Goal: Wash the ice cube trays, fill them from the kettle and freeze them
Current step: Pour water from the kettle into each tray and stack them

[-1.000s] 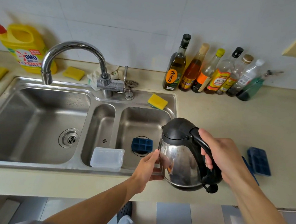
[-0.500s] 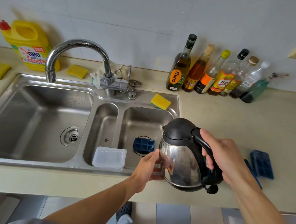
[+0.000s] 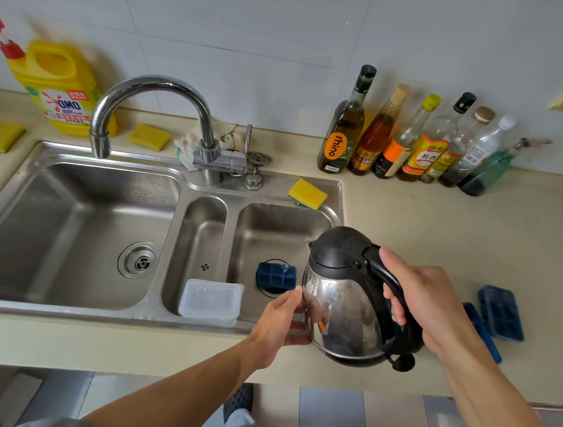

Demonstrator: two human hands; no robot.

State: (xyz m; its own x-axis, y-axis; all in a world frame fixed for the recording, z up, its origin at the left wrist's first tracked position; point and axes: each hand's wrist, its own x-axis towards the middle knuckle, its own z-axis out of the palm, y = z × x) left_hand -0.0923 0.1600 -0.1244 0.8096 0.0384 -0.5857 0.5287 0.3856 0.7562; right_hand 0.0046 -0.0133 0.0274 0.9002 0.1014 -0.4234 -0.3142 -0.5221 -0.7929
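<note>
The right hand (image 3: 426, 306) is wrapped round the black handle of the kettle (image 3: 343, 308), fingers curled under it and thumb on top. The left hand (image 3: 280, 323) lies flat against the kettle's steel side, fingers straight and only touching it. The kettle hangs in the air over the front edge of the tabletop (image 3: 444, 222), spout turned toward the sink (image 3: 91, 313).

In the sink's right basin a blue ice cube tray (image 3: 276, 275) sits on the drain, just beside the left fingertips. A clear plastic box (image 3: 211, 299) rests in the narrow middle basin. Beyond the right wrist another blue tray (image 3: 501, 312) lies on the tabletop, with what seems to be a further one (image 3: 483, 332) half hidden by the forearm.

A yellow sponge (image 3: 307, 193) sits on the sink's back ledge and a curved faucet (image 3: 154, 87) arches over the large left basin. The beige tabletop runs along a white tiled wall (image 3: 257, 21). A row of bottles (image 3: 343, 126) stands at the wall on the right, and a yellow detergent jug (image 3: 58, 88) on the left. Grey floor tiles (image 3: 332, 421) show below the edge.

Against a second ago, both hands and the kettle keep the same pose. The background sits slightly further right, so the white object at the right edge is nearly cut off.
</note>
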